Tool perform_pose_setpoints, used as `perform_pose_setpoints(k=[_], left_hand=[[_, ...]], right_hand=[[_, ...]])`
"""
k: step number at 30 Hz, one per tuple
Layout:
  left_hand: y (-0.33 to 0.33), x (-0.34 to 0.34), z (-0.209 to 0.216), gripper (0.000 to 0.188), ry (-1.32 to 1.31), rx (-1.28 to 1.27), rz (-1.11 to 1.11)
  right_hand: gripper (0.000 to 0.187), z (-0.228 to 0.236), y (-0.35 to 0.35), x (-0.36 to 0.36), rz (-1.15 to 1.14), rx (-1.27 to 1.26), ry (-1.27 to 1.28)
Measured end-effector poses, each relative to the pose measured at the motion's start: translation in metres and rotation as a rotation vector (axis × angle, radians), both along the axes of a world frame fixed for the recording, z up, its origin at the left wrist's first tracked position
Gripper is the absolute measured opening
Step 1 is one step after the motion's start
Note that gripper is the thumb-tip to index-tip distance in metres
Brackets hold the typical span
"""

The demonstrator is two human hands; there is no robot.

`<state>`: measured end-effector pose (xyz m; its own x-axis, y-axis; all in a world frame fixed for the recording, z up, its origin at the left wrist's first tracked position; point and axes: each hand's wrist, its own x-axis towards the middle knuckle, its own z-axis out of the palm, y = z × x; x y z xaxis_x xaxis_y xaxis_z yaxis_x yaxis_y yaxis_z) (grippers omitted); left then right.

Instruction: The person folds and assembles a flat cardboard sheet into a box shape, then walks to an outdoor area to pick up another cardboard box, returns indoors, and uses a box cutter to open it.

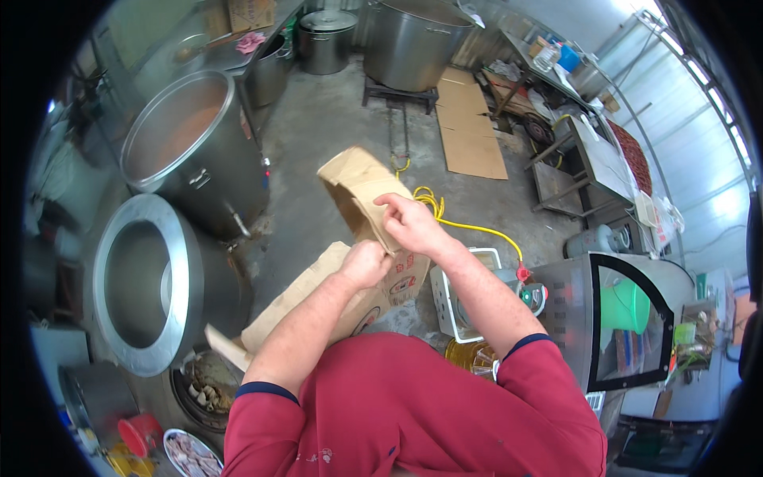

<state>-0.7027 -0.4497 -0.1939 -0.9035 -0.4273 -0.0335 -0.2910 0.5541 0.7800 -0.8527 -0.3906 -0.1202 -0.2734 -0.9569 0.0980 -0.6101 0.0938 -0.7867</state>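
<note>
In front of my body I have a piece of brown cardboard [318,292], partly bent, with red and dark printing on one face. It looks like an opened carton. My left hand [368,265] is closed in a fist on its edge. Just beyond and to the right, my right hand [413,226] grips the raised, curled flap [359,176], fingers over the near side of it. The cardboard's lower part is hidden behind my left forearm and my shirt.
Large steel pots [199,135] stand at the left, one with a wide flat rim [107,286]. A big pot [417,48] sits on a stand ahead. A yellow hose [477,229] crosses the floor near a white crate [439,298]. Flattened cardboard [474,147] lies further right.
</note>
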Motion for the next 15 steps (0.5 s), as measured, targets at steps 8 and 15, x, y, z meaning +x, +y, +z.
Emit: perform_pose_setpoints(k=[8,15], left_hand=[[-0.105,0.002,0.002,0.031,0.237,0.273,-0.091],[-0.133,0.0,0.034,0.033,0.311,0.607,-0.216]], right_hand=[[0.045,0.006,-0.044,-0.013,0.236,0.023,0.425],[0.043,0.04,-0.092,-0.041,0.486,0.057,0.552]])
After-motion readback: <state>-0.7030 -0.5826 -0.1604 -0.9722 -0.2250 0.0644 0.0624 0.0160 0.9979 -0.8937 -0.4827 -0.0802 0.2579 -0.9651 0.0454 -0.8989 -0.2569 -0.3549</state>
